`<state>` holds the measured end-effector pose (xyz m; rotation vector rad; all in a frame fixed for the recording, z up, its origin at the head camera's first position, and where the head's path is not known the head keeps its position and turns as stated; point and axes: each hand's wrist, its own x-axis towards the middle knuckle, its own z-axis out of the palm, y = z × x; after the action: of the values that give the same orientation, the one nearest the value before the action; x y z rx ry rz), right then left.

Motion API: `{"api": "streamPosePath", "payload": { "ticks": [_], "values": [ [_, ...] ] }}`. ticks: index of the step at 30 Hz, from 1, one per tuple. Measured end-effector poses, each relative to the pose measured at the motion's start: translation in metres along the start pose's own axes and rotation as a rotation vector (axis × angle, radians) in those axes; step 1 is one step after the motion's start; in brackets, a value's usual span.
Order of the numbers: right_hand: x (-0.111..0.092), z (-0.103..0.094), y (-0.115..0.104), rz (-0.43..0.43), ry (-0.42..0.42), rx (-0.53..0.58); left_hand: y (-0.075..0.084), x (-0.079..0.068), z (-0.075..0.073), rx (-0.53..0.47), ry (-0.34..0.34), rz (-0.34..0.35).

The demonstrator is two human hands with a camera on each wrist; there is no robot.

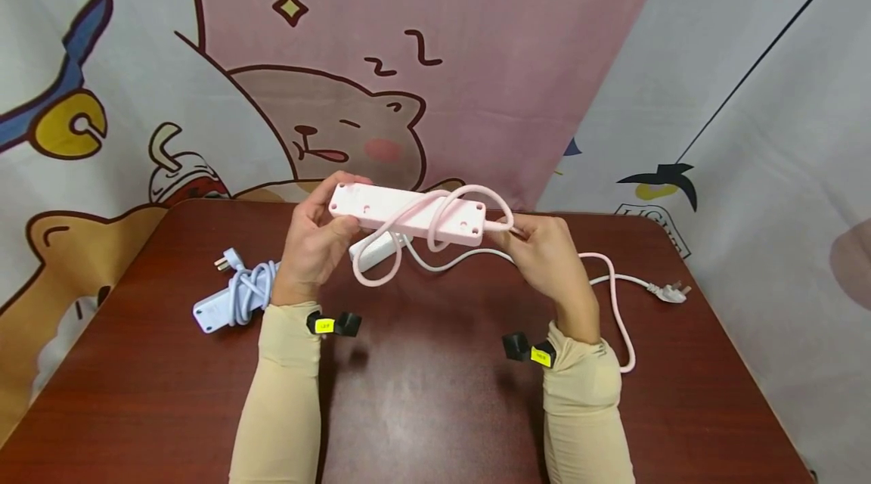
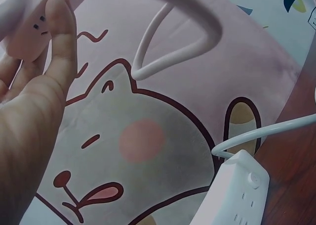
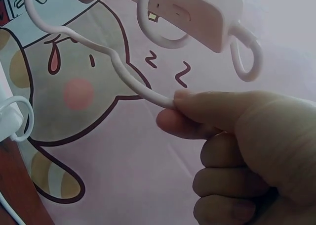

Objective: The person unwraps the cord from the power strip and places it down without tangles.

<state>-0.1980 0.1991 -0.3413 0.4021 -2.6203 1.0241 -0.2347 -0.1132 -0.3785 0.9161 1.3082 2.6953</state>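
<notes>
Above the table, my left hand (image 1: 309, 249) grips one end of a pink power strip (image 1: 377, 206), thumb on its near side. The strip's underside with its screw holes faces the head camera, and its cord (image 1: 370, 285) loops loosely around it. My right hand (image 1: 551, 257) is beside the strip's other end. In the right wrist view, the thumb and forefinger of that hand pinch the pink cord (image 3: 128, 79), and the other fingers are curled. Part of the cord hangs down past the right forearm to the table; its plug is hidden.
A light blue power strip (image 1: 214, 310) with its cord wound around it lies on the left of the brown table (image 1: 422, 423). Behind the pink strip lies a white power strip (image 1: 381, 251); its cord runs right to a plug (image 1: 670, 293). A cartoon-printed curtain (image 1: 503, 53) hangs behind.
</notes>
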Motion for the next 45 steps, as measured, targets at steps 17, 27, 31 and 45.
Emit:
{"api": "streamPosePath", "payload": {
  "ticks": [17, 27, 31, 45],
  "values": [
    [-0.001, -0.004, 0.004, -0.058, -0.126, -0.029, 0.001, 0.004, -0.002, 0.049, 0.167, 0.106],
    [-0.006, -0.011, 0.0, -0.052, -0.263, 0.038, 0.0, 0.005, -0.001, 0.092, 0.216, 0.103],
    [-0.011, -0.02, -0.004, -0.031, -0.335, 0.114, -0.001, 0.006, -0.001, 0.103, 0.245, 0.108],
    [-0.028, -0.043, -0.014, -0.071, -0.204, 0.577, -0.002, 0.007, -0.005, 0.122, 0.256, 0.108]
  ]
}}
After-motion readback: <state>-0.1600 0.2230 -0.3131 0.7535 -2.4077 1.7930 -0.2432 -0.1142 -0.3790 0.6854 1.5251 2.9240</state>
